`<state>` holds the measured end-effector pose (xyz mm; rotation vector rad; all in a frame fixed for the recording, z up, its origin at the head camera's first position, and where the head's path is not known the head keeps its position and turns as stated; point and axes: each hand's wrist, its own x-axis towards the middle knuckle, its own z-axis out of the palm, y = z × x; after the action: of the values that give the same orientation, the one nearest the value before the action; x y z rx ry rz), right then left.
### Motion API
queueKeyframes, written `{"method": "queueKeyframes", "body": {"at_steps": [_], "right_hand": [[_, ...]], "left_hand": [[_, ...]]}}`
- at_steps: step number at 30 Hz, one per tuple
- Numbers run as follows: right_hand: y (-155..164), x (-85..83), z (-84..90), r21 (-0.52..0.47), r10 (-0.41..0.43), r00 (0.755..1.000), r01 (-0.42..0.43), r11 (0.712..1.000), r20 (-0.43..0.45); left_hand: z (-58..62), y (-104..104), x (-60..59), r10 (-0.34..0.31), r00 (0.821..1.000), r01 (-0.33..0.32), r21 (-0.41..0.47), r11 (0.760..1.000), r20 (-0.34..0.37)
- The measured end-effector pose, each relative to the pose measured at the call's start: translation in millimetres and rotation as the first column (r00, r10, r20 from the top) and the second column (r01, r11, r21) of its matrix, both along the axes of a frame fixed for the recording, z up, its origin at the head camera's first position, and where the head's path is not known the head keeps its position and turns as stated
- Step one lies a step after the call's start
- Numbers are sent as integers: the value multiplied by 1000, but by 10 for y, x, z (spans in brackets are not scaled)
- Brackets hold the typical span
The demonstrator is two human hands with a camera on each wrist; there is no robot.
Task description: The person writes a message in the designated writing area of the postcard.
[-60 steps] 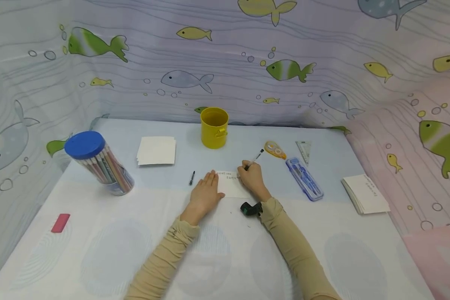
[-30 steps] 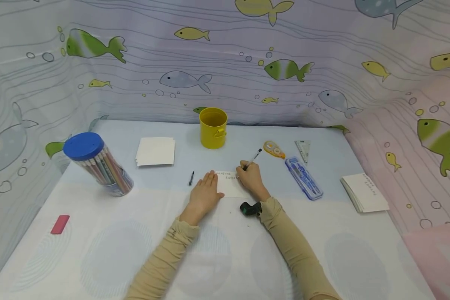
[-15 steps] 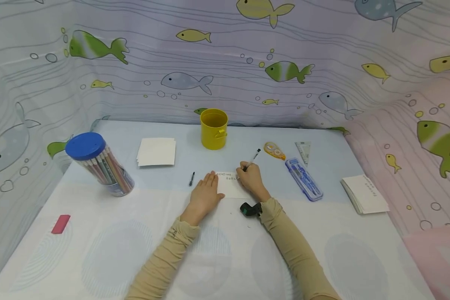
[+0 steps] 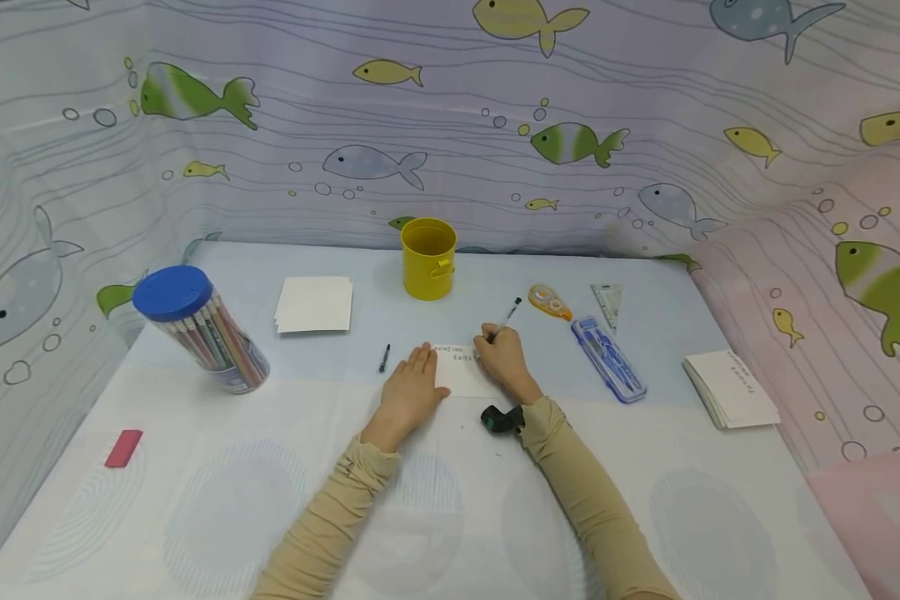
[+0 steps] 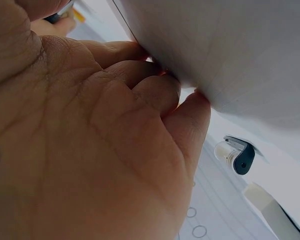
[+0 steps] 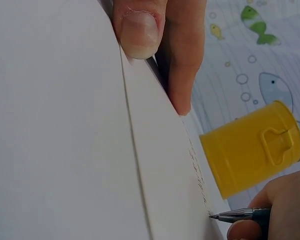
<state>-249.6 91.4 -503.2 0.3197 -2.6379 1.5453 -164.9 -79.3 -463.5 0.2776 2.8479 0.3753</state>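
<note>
Head view shows our left hand (image 4: 411, 390) lying flat on the note card (image 4: 465, 375) at counter centre, fingers straight, while our right hand (image 4: 501, 357) pinches the pen (image 4: 507, 317), tip on the card. Two short lines are written along its 12 o'clock edge; the rest looks blank, so we judge the writing barely begun.

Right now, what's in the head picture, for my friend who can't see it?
A right hand writes with a pen on a card while the left hand rests flat on it. A yellow cup stands behind on the table.
</note>
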Motion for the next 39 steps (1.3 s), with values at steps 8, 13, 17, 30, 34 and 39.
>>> {"method": "queueKeyframes", "body": {"at_steps": [8, 13, 17, 30, 34, 39], "right_hand": [[0, -3, -5, 9, -7, 1000, 7, 1000, -9], [24, 17, -34, -25, -41, 999, 41, 999, -19], [43, 31, -41, -61, -50, 998, 48, 997, -33], [52, 6, -19, -16, -39, 998, 38, 999, -54], [50, -3, -18, -6, -52, 997, 52, 999, -59], [52, -3, -11, -3, -44, 998, 44, 999, -44]], "left_hand": [[-19, -6, -14, -1, 1000, 1, -11, 1000, 2], [-30, -5, 4, -3, 1000, 3, 8, 1000, -9], [-50, -13, 12, 1, 1000, -1, 3, 1000, -10], [-12, -15, -7, -6, 1000, 6, -10, 1000, -24], [-4, -13, -10, -9, 1000, 9, -2, 1000, -28], [-14, -9, -9, -13, 999, 12, -7, 1000, -34]]}}
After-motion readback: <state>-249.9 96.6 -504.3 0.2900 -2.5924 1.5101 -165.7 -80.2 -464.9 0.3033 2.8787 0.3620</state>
